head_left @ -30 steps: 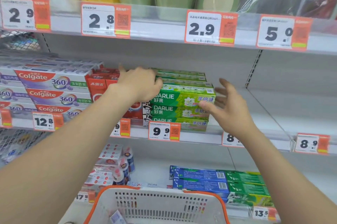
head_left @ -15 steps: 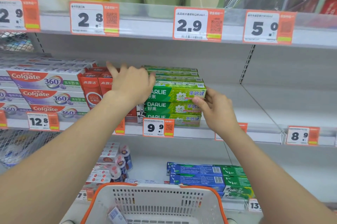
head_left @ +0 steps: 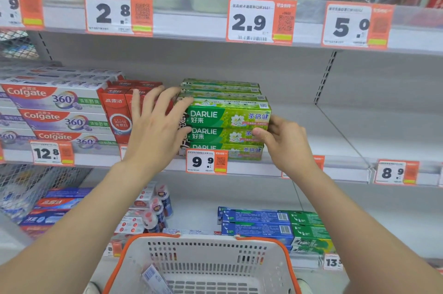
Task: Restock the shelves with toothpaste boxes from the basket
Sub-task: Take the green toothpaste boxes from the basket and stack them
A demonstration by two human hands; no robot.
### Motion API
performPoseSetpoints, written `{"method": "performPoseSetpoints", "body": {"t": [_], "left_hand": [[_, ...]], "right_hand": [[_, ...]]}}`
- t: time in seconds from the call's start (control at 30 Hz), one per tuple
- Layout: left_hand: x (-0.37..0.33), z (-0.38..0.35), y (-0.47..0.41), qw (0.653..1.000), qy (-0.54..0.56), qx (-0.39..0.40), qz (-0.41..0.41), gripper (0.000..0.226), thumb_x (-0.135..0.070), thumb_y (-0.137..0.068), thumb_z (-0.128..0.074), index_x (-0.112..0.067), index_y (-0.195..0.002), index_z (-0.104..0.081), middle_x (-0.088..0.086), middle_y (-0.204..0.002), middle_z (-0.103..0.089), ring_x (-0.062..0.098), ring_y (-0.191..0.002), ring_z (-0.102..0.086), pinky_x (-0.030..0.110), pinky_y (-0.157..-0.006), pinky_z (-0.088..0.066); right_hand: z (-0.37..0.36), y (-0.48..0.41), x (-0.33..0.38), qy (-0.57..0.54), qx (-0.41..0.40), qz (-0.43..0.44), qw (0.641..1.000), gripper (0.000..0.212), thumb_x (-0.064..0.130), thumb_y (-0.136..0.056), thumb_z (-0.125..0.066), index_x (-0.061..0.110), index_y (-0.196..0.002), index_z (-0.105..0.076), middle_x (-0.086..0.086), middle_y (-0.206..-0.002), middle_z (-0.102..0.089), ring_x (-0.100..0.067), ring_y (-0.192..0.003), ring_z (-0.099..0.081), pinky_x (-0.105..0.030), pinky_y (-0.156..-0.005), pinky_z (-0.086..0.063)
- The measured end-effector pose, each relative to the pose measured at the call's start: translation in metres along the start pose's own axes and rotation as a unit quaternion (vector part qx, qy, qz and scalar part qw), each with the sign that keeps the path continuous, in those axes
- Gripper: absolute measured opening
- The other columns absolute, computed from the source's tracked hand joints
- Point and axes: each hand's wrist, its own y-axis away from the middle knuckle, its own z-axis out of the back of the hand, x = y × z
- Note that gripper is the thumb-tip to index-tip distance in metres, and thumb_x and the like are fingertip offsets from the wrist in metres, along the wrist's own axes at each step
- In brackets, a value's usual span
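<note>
Green Darlie boxes (head_left: 227, 118) — flat stack on shelf (head_left: 335, 136)

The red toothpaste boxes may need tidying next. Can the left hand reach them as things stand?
Probably yes: the left hand lies open right in front of the red boxes, with nothing between; the right hand grips the green boxes.

a shop: shelves (head_left: 335, 126) of boxed toothpaste (head_left: 227, 117) with price tags (head_left: 206, 162).
</note>
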Motion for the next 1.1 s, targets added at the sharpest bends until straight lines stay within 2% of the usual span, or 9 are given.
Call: {"method": "performPoseSetpoints", "body": {"t": [0.1, 0.3, 0.47, 0.53, 0.6, 0.7, 0.9, 1.0, 1.1], "left_hand": [[0.001, -0.002, -0.002, 1.000, 0.007, -0.016, 0.005, 0.060, -0.030, -0.089, -0.081, -0.023, -0.144, -0.058, 0.008, -0.150, -0.051, 0.040, -0.142, -0.041, 0.069, -0.122, -0.016], [-0.001, -0.002, -0.003, 0.999, 0.007, -0.021, 0.023, 0.056, -0.028, -0.094, -0.074, -0.030, -0.147, -0.057, 0.004, -0.157, -0.046, 0.036, -0.145, -0.037, 0.072, -0.120, -0.014], [-0.002, -0.003, -0.003, 0.999, 0.014, -0.013, 0.046, 0.056, -0.021, -0.096, -0.072, -0.034, -0.148, -0.055, 0.005, -0.161, -0.040, 0.035, -0.148, -0.032, 0.073, -0.118, -0.012], [-0.002, -0.003, -0.002, 0.999, 0.016, -0.017, 0.048, 0.055, -0.022, -0.095, -0.073, -0.033, -0.146, -0.056, 0.007, -0.159, -0.042, 0.034, -0.148, -0.033, 0.072, -0.118, -0.014], [0.001, -0.002, -0.002, 0.998, 0.016, -0.023, 0.055, 0.053, -0.025, -0.094, -0.075, -0.033, -0.144, -0.058, 0.007, -0.156, -0.045, 0.033, -0.146, -0.034, 0.070, -0.118, -0.015], [0.004, -0.001, -0.002, 0.997, 0.009, -0.028, 0.065, 0.052, -0.031, -0.093, -0.076, -0.033, -0.142, -0.060, 0.006, -0.154, -0.047, 0.034, -0.144, -0.035, 0.069, -0.118, -0.017], [0.002, -0.002, -0.001, 0.997, 0.000, -0.025, 0.070, 0.050, -0.035, -0.094, -0.075, -0.034, -0.141, -0.059, 0.006, -0.154, -0.046, 0.035, -0.144, -0.035, 0.069, -0.118, -0.018], [0.002, -0.002, -0.001, 0.997, -0.003, -0.030, 0.073, 0.049, -0.035, -0.094, -0.075, -0.033, -0.141, -0.060, 0.006, -0.153, -0.047, 0.035, -0.143, -0.037, 0.068, -0.117, -0.019], [0.002, -0.001, -0.002, 0.996, 0.001, -0.036, 0.081, 0.048, -0.036, -0.093, -0.077, -0.034, -0.139, -0.062, 0.005, -0.151, -0.050, 0.035, -0.142, -0.038, 0.067, -0.117, -0.019]], "right_hand": [[0.000, 0.001, 0.000, -0.047, -0.008, -0.018, 0.999, 0.024, 0.019, -0.098, -0.073, 0.018, -0.121, -0.075, 0.014, -0.102, -0.078, 0.011, -0.090, -0.071, -0.006, -0.084, -0.052], [-0.002, 0.000, -0.005, -0.113, -0.010, -0.048, 0.992, 0.030, 0.017, -0.095, -0.077, 0.014, -0.125, -0.074, 0.005, -0.108, -0.080, -0.005, -0.096, -0.077, -0.035, -0.096, -0.061], [-0.001, -0.001, -0.009, -0.144, -0.002, -0.064, 0.987, 0.024, 0.016, -0.096, -0.075, 0.024, -0.119, -0.071, 0.007, -0.107, -0.080, -0.009, -0.100, -0.077, -0.042, -0.102, -0.057], [0.000, -0.001, -0.012, -0.146, -0.001, -0.070, 0.987, 0.029, 0.018, -0.096, -0.075, 0.017, -0.125, -0.069, 0.006, -0.107, -0.080, -0.009, -0.101, -0.077, -0.043, -0.103, -0.056], [0.000, -0.001, -0.013, -0.158, 0.000, -0.079, 0.984, 0.038, 0.018, -0.096, -0.075, 0.010, -0.132, -0.065, 0.004, -0.108, -0.080, -0.010, -0.101, -0.077, -0.044, -0.102, -0.057], [0.000, -0.001, -0.014, -0.197, 0.002, -0.096, 0.976, 0.038, 0.013, -0.097, -0.074, 0.007, -0.133, -0.063, 0.000, -0.109, -0.080, -0.013, -0.101, -0.077, -0.041, -0.099, -0.058], [-0.001, 0.001, -0.012, -0.257, 0.004, -0.113, 0.960, 0.033, 0.005, -0.099, -0.069, 0.005, -0.132, -0.064, -0.005, -0.109, -0.080, -0.015, -0.100, -0.077, -0.020, -0.078, -0.059], [-0.001, 0.001, -0.012, -0.261, 0.003, -0.113, 0.959, 0.034, 0.006, -0.099, -0.069, 0.006, -0.133, -0.066, -0.006, -0.110, -0.080, -0.016, -0.101, -0.077, -0.022, -0.080, -0.060], [-0.003, 0.000, -0.011, -0.253, -0.004, -0.118, 0.960, 0.034, 0.010, -0.099, -0.070, 0.011, -0.133, -0.068, -0.004, -0.108, -0.080, -0.017, -0.099, -0.078, -0.031, -0.086, -0.062]]}}
